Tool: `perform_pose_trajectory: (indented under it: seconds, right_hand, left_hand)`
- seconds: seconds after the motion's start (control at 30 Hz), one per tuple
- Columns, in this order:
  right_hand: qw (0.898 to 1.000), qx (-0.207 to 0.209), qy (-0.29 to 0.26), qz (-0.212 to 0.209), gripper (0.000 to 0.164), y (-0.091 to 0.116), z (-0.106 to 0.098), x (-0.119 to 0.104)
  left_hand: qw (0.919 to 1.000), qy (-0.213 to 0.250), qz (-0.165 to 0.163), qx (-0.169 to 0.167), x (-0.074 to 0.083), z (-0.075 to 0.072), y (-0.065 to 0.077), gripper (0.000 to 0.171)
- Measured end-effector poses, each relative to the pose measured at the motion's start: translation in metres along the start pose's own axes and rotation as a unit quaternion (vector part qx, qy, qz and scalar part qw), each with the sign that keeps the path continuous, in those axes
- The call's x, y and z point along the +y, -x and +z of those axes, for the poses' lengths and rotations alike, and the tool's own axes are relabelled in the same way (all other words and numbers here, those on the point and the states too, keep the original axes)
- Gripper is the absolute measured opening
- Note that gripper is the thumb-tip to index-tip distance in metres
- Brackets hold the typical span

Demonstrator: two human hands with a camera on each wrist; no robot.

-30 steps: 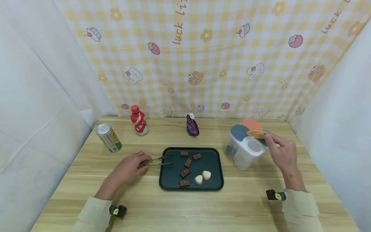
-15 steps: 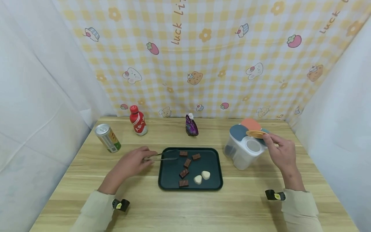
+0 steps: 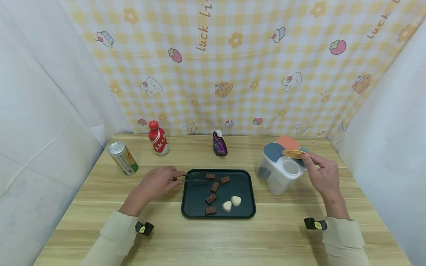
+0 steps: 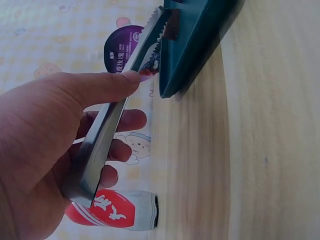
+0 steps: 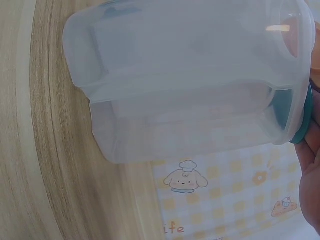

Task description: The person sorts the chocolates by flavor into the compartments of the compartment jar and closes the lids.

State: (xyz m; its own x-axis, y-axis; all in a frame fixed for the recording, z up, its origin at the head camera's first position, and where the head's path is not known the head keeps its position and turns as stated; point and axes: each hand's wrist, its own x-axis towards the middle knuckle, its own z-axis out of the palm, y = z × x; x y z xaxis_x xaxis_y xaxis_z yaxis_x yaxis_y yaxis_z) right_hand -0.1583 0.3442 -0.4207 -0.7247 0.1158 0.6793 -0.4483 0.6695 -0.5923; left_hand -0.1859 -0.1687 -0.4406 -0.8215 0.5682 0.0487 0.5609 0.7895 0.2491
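My left hand (image 3: 158,184) grips metal tongs (image 4: 107,125), thumb on one arm and fingers behind the other. Their serrated tips reach over the left part of a dark green tray (image 3: 246,212), around a chocolate piece (image 3: 210,176) at its back. Several more brown chocolates (image 3: 211,199) and two cream-white heart-like pieces (image 3: 236,201) lie on the tray. With thumb and fingers my right hand (image 3: 325,175) pinches an orange-yellow lid (image 3: 294,153), raised over a clear compartmented container (image 3: 277,184). One round opening of the container is uncovered; blue and coral lids cover others.
At the back left stand a drink can (image 3: 123,158) and a red-and-white bottle (image 3: 158,138). A purple spouted pouch (image 3: 219,144) stands behind the tray. A checked curtain (image 3: 199,74) hangs along the table's back edge.
My left hand has moved right and slightly away from me, carrying the tongs from the tray's left edge to the back chocolate. The tong arms are closer together. My right hand stays with the lid.
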Motion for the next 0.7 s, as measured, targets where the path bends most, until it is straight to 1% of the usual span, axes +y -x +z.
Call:
perform_pose_trajectory:
  seconds: [0.1,0.27,0.33,0.53,0.7]
  right_hand:
    - [1.000,0.000,-0.003,-0.002,0.031,0.000,0.000,0.000]
    - [1.000,0.000,-0.010,-0.007,0.030,0.000,0.000,0.000]
    - [1.000,-0.001,-0.012,-0.007,0.030,0.000,0.000,-0.001]
    - [1.000,-0.003,-0.012,0.001,0.026,0.000,0.000,-0.001]
    - [1.000,-0.002,-0.012,-0.001,0.023,0.000,0.000,-0.001]
  left_hand:
    - [1.0000,-0.007,0.004,0.001,0.000,0.000,-0.004,0.033]
    - [0.9996,-0.024,0.004,-0.015,0.001,0.001,-0.009,0.029]
    - [0.9993,-0.032,0.010,-0.017,0.002,0.001,-0.010,0.027]
    - [0.9973,-0.061,0.041,0.003,0.001,0.003,-0.013,0.021]
    - [0.9964,-0.067,0.051,0.010,0.001,0.004,-0.013,0.021]
